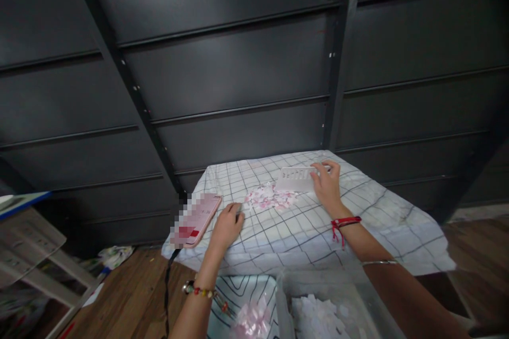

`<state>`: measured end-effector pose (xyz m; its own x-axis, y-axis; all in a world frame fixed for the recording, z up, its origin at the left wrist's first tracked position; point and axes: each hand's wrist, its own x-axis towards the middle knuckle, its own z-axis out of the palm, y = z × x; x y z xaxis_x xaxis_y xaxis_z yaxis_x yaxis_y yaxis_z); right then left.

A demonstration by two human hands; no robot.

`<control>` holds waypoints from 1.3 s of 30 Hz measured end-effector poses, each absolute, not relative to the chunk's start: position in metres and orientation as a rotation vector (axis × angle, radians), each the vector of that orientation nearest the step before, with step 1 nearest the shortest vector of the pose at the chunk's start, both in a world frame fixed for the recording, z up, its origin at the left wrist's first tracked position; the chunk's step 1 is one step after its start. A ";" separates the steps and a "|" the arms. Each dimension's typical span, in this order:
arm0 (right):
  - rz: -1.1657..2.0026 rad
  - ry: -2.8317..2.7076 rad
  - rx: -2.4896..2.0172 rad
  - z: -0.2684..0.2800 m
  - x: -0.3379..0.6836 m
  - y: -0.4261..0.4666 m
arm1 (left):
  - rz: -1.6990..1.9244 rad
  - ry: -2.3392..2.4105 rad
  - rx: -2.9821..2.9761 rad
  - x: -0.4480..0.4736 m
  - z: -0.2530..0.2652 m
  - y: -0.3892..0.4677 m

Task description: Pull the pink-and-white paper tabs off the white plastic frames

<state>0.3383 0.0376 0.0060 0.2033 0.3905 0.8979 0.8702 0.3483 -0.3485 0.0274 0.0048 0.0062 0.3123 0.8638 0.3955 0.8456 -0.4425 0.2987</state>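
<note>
My right hand (326, 185) pinches the right end of a flat white rectangular piece (296, 179) with a row of small marks or slots along it. That piece stands tilted on its long edge at the back of a heap of small pink and white paper-like bits (270, 197). To the left of the heap, my left hand (228, 225) rests on the checked cloth (274, 233), holding nothing, its thumb apart from the fingers. A phone (201, 220) in a pink case lies left of that hand, its screen partly blurred.
Close to me, a translucent plastic bin (284, 296) holds white scraps (318, 318). Beside it, a light blue patterned tray (222, 286) holds pink clear packets (254, 323). Dark metal panels (238, 69) rise behind the table. A white stand (32, 243) is at left.
</note>
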 end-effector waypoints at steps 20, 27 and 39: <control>-0.702 -1.275 -1.123 0.008 0.332 0.034 | 0.146 2.062 2.519 0.049 0.041 0.011; -0.711 -1.484 -1.037 0.005 0.320 0.033 | 0.620 2.042 2.458 0.048 0.019 0.041; -0.725 -1.555 -0.972 0.007 0.317 0.028 | 0.663 1.907 2.362 0.045 0.006 0.044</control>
